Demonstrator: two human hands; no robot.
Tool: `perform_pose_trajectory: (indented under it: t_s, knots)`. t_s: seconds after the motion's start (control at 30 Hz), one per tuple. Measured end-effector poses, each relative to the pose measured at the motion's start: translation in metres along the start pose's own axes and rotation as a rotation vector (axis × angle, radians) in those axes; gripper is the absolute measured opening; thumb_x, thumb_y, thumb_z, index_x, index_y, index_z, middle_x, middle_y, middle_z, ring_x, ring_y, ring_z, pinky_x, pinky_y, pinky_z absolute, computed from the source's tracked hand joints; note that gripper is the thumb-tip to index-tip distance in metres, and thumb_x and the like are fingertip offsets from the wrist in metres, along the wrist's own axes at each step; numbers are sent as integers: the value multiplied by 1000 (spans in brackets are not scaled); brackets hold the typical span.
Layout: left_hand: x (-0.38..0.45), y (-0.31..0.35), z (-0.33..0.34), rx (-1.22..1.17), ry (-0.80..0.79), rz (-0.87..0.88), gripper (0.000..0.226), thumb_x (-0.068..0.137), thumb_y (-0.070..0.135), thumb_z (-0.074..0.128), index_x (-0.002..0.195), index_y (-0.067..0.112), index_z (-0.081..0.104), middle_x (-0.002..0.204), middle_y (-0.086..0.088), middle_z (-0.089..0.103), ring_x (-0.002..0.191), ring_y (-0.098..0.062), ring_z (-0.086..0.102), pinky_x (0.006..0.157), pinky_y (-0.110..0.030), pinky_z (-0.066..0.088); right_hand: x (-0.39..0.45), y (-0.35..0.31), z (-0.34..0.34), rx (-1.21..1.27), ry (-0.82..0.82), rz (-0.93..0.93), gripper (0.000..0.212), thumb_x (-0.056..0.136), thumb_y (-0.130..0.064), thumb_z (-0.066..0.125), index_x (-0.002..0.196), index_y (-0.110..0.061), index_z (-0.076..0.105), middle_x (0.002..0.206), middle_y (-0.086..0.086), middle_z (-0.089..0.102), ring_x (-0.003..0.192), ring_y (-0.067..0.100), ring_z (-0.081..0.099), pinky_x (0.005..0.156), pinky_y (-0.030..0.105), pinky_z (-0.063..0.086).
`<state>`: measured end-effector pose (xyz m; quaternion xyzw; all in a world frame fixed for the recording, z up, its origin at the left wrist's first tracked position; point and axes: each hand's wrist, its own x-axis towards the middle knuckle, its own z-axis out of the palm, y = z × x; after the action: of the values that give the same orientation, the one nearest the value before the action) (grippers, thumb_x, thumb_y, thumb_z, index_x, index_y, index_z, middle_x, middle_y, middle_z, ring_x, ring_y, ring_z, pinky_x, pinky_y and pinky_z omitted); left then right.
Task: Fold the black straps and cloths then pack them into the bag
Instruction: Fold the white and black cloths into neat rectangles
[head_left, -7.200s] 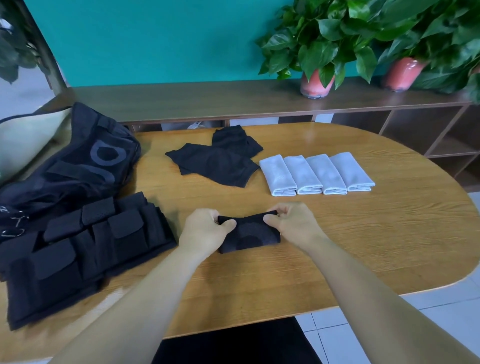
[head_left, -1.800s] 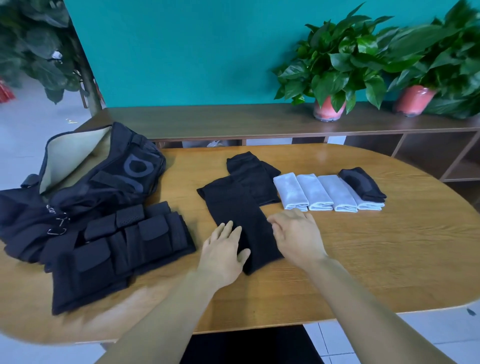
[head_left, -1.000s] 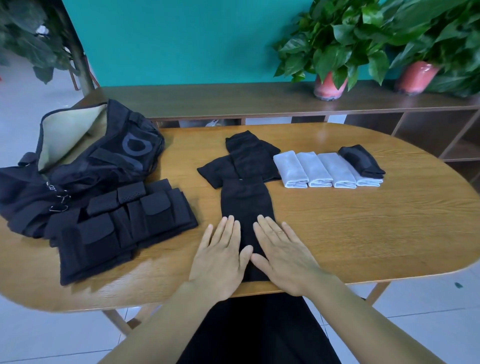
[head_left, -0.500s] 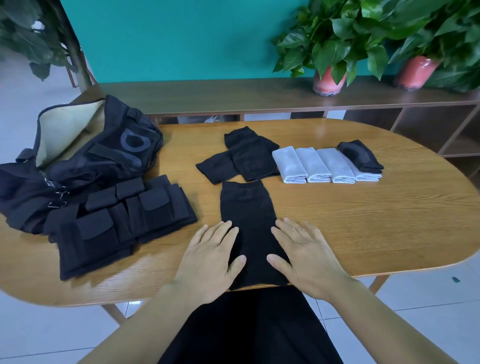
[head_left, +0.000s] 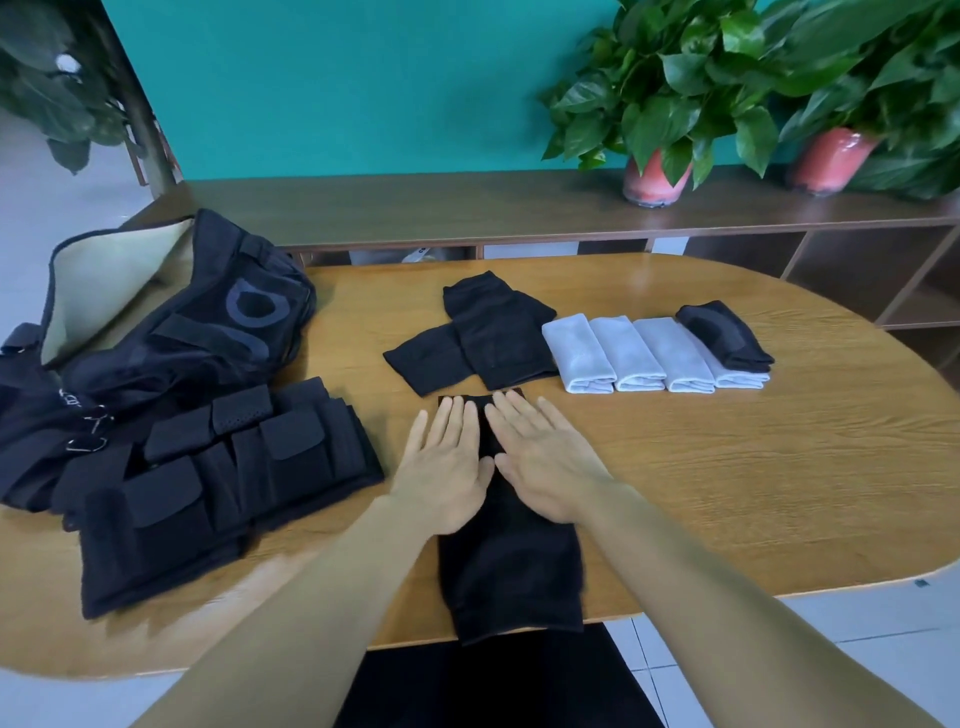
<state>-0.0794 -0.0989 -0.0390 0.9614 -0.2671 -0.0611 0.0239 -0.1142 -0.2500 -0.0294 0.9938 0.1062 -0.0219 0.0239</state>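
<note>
Both hands, left hand (head_left: 451, 470) and right hand (head_left: 550, 467), fingers straight and together, are sliding up the black cloth (head_left: 511, 577) at lower centre, flattening it for folding.

Four white folded towels (head_left: 644, 356) in row on wooden table (head_left: 779, 467); two potted plants (head_left: 670, 104) (pink pots) on shelf (head_left: 467, 208).

Head-worn view, down onto table (head_left: 727, 493)

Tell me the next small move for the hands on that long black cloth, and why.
Probably pinch the cloth's far end and fold it back toward the near edge. Both the left hand and right hand lie flat on the long black cloth, which lies spread out lengthwise and unfolded, its near end at the table edge. The folded black cloth on the white towels shows the target shape.
</note>
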Motion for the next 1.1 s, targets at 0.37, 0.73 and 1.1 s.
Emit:
perform_pose_trajectory:
  t_s: [0.37,0.73,1.1]
  knots:
    - [13,-17,6,145,23,42,88,83,61,-19,152,7,-12,161,-9,-13,148,-19,-17,121,-38,-10,4,25,14,81,-115,95,77,88,-62,-5,152,-20,-14,158,-6,-23,144,8,-22,120,37,-10]
    - [14,-20,-1,136,160,84,80,93,56,-11,154,7,5,162,-12,4,150,-21,0,121,-37,-7,4,36,10,22,-72,135,69,97,-56,-1,154,-17,-7,161,-2,-14,146,11,-18,120,37,-6]
    - [-67,-19,1,-282,419,485,23,97,45,45,100,32,65,107,20,55,100,2,48,94,-31,32,-85,-6,5,220,347,-181,37,95,-36,44,119,-19,66,123,-3,65,113,17,58,93,34,48]
